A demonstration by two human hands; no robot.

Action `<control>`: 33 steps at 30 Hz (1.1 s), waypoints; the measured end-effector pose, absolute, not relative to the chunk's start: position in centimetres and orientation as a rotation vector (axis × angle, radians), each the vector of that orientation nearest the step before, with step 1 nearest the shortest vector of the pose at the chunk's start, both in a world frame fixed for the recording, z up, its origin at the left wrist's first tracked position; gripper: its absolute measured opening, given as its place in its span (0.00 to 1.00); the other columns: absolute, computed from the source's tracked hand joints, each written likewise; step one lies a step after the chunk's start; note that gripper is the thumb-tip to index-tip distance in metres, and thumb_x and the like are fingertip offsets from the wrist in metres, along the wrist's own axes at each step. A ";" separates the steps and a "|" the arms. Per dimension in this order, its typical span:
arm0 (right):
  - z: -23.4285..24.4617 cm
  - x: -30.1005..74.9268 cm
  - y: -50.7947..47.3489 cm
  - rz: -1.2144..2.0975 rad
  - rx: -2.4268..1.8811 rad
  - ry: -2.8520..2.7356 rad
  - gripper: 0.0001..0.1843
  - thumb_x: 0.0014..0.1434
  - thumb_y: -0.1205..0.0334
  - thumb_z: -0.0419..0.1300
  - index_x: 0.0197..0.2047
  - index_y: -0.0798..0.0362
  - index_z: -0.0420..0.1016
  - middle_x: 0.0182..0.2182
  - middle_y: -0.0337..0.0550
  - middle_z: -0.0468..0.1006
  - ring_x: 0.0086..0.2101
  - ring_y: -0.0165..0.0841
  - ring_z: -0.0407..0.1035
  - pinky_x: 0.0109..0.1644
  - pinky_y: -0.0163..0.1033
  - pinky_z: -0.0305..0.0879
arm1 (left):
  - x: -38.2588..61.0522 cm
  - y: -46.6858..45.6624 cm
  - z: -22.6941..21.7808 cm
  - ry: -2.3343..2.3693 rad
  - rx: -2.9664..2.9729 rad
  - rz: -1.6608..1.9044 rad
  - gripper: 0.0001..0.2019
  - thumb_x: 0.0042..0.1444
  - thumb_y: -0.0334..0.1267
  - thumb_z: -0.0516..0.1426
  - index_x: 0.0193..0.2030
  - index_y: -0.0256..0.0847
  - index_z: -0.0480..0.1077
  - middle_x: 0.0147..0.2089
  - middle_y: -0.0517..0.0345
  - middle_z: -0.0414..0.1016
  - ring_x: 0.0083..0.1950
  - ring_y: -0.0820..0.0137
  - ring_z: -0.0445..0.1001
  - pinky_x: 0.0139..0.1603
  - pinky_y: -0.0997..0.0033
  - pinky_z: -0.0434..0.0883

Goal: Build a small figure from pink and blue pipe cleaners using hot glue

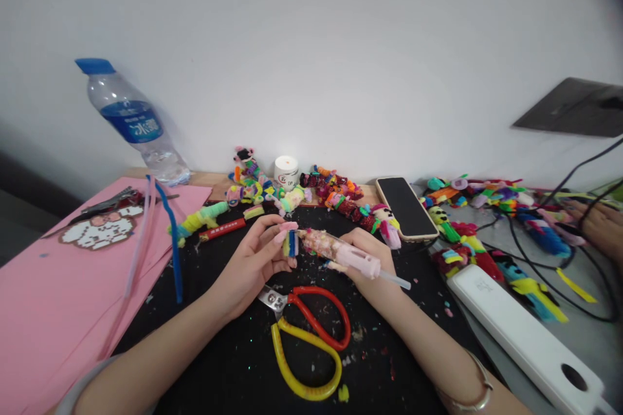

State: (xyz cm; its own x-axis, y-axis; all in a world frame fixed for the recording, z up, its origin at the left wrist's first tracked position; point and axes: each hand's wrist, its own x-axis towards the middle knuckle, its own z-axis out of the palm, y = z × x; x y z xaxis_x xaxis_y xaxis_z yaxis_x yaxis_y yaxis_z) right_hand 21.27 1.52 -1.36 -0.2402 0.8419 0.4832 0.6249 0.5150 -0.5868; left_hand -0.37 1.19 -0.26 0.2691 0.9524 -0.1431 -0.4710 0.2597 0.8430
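Observation:
In my left hand is a small striped piece of fuzzy pipe cleaner, pinched between fingers and thumb, with pink, yellow and blue bands. My right hand is closed around a pink hot glue gun whose front is crusted with coloured bits. A clear glue stick pokes out of its back end. The gun's nozzle points at the striped piece; whether they touch I cannot tell. Below both hands lie scissors with one red and one yellow handle, their blades partly under my left hand.
Pink sheets and blue pipe cleaner lie left, near a leaning water bottle. Colourful fuzzy figures, a white jar and a phone line the back. Rightward are a white device, black cables and another person's hand.

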 end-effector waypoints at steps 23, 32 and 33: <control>-1.4 21.0 1.6 0.373 -1.246 -1.918 0.09 0.51 0.57 0.65 0.28 0.53 0.71 0.23 0.39 0.72 0.25 0.32 0.66 0.27 0.36 0.59 | -0.5 1.2 -0.3 0.731 0.720 1.116 0.10 0.58 0.35 0.57 0.46 0.48 0.65 0.36 0.64 0.72 0.28 0.78 0.73 0.32 0.78 0.73; -1.3 21.2 1.7 0.362 -1.493 -1.920 0.07 0.55 0.58 0.60 0.35 0.52 0.72 0.29 0.41 0.78 0.29 0.35 0.70 0.35 0.38 0.58 | -0.4 1.3 -0.2 0.811 0.810 1.208 0.10 0.58 0.36 0.57 0.45 0.49 0.64 0.45 0.63 0.68 0.30 0.81 0.71 0.34 0.78 0.72; -1.2 21.2 1.6 0.327 -1.505 -1.953 0.08 0.55 0.59 0.59 0.38 0.53 0.72 0.32 0.43 0.78 0.32 0.37 0.71 0.37 0.39 0.58 | -0.4 1.2 -0.3 0.836 0.848 1.212 0.10 0.58 0.36 0.57 0.45 0.49 0.64 0.45 0.63 0.68 0.31 0.81 0.71 0.34 0.77 0.72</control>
State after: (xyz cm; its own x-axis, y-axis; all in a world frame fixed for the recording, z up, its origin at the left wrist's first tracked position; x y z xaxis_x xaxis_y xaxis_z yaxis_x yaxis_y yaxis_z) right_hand 21.25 1.63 -1.19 -0.1365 0.9321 0.3354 0.7722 0.3122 -0.5534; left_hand -0.36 1.25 -0.33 0.1529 0.9844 -0.0870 -0.4305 0.1456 0.8908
